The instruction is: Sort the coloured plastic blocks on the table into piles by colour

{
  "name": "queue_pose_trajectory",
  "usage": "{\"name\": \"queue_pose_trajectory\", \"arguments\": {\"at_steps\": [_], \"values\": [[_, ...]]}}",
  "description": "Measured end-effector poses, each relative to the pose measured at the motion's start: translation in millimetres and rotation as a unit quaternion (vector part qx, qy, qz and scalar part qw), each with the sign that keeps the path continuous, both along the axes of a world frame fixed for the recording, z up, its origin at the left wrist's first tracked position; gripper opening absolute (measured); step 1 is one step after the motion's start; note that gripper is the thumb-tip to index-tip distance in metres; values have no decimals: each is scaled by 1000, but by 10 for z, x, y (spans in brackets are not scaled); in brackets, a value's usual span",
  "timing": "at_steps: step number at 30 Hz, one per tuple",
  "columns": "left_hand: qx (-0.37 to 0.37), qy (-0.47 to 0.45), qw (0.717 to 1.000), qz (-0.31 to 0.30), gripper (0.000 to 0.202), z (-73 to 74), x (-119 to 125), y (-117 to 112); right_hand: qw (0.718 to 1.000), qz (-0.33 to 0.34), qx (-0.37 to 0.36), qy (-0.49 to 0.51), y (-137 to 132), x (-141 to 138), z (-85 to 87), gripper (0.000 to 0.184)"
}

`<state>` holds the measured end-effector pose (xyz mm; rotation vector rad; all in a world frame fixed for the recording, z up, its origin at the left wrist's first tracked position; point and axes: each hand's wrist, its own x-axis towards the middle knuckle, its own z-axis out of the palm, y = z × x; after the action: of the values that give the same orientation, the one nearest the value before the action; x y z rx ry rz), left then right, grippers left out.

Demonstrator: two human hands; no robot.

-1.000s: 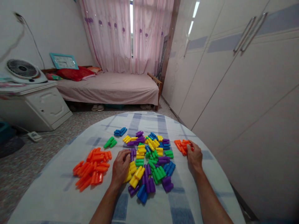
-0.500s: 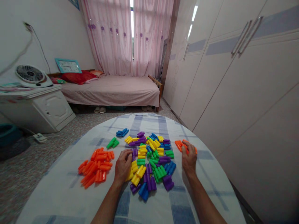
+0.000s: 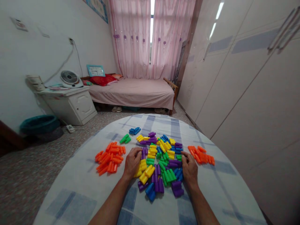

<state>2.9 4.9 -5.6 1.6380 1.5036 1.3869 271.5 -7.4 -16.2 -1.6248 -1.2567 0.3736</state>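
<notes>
A mixed heap of plastic blocks in yellow, green, purple and blue lies in the middle of a round table with a checked cloth. My left hand rests curled on the heap's left edge, fingers on purple and yellow pieces. At the heap's right edge my right hand has its fingers bent onto green and purple blocks. Whether either hand holds a piece is hidden. A large orange pile lies to the left, a smaller orange pile to the right.
A few green blocks and blue blocks sit apart at the far side. Beyond the table are a bed, a white cabinet with a fan, a teal basin and wardrobe doors along the right.
My right hand has left the small orange pile and moved left onto the mixed heap. The left hand stays put. The camera has shifted, showing more of the room's left side.
</notes>
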Motion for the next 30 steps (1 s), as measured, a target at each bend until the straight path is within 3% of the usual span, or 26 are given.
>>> {"name": "queue_pose_trajectory", "arguments": {"at_steps": [13,18,25,27,30], "values": [[39,10,999,7,21,63,60,-119,999,1,-15,-49,44,-21,-26,37],[45,35,998,6,23,250,75,-173,998,4,-9,-65,33,-36,-3,37],[-36,140,987,-77,25,533,29,-381,996,10,-8,-88,28,-42,4,38],[-40,189,977,-90,27,518,-20,-508,996,11,-7,-92,30,-43,4,38],[-37,224,971,-81,32,380,-93,-688,996,12,-5,-93,33,-45,0,37]]}}
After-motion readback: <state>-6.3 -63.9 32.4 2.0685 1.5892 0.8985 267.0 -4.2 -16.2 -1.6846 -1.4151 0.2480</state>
